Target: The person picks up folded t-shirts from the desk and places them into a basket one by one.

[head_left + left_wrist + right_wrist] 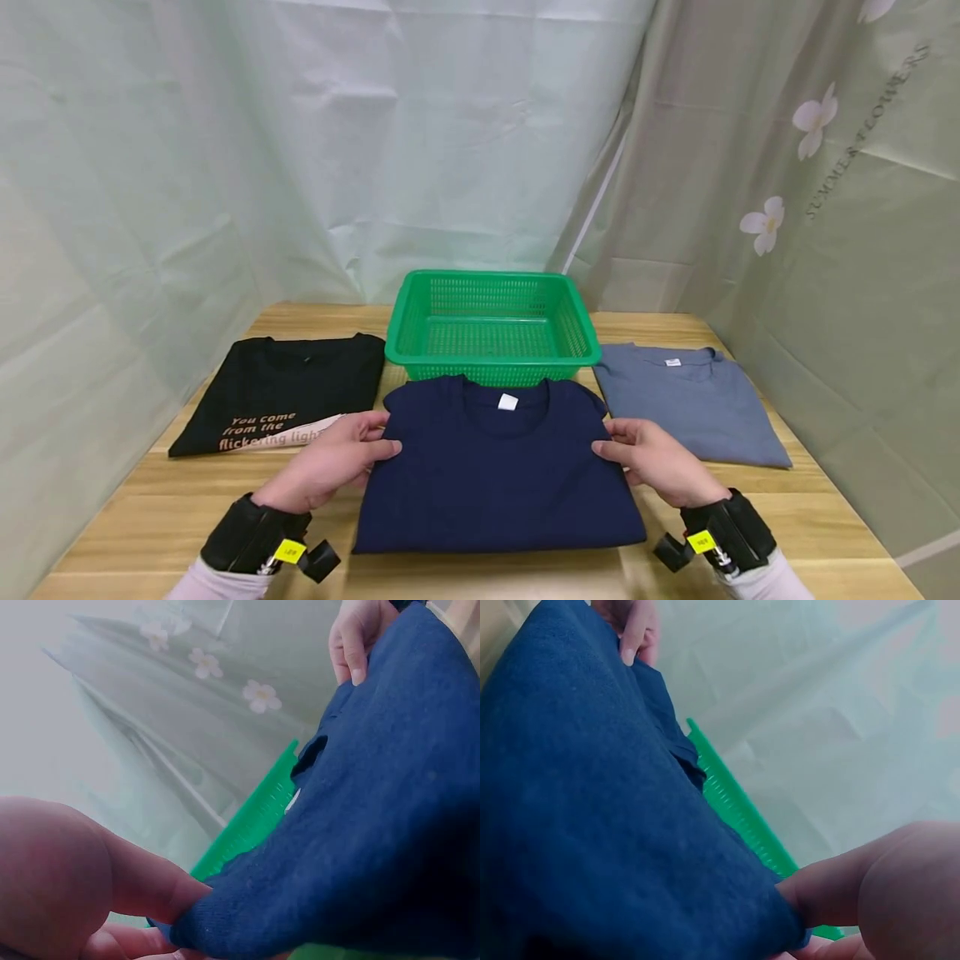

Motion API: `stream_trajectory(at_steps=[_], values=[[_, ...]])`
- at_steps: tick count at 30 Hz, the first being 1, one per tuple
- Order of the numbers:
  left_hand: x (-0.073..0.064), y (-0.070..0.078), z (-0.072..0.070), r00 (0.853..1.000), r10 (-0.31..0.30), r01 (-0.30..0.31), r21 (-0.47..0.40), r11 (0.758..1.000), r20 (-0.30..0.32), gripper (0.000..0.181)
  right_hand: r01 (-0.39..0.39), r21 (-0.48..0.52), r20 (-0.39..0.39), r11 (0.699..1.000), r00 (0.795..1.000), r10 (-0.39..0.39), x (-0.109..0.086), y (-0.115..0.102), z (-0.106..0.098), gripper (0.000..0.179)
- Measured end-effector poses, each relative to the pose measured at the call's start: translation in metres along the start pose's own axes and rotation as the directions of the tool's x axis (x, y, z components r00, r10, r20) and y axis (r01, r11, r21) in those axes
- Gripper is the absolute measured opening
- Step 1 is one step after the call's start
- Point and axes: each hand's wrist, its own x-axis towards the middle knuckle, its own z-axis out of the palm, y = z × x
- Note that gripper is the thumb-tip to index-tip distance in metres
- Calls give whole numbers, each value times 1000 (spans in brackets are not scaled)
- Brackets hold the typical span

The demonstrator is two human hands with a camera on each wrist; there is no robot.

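A folded navy T-shirt (498,475) with a white neck label spans the space between both hands in the head view. My left hand (341,458) pinches its left side, thumb on top and fingers beneath. On the opposite side my right hand (656,458) pinches the shirt the same way. The front edge hangs a little above the wooden table. Both wrist views show the cloth gripped between thumb and fingers, sloping away toward the other hand. Just behind the shirt stands a green plastic basket (491,360), its inside bare; the collar overlaps its front wall in the head view.
To the left lies a folded black T-shirt (300,379) with printed lettering. A folded grey-blue T-shirt (693,408) lies on the right. Curtains (450,142) with flower prints hang behind and beside the wooden table (120,525).
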Motion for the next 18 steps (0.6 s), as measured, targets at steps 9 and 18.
stream_trajectory(at_steps=[9,18], values=[[-13,15,-3,994,84,-82,-22,996,64,71,-11,-32,-27,999,1000,10,-10,-15,-2,51],[-22,31,-7,993,107,-107,3,994,43,73,10,-54,-79,998,997,-14,-16,-32,-2,47]])
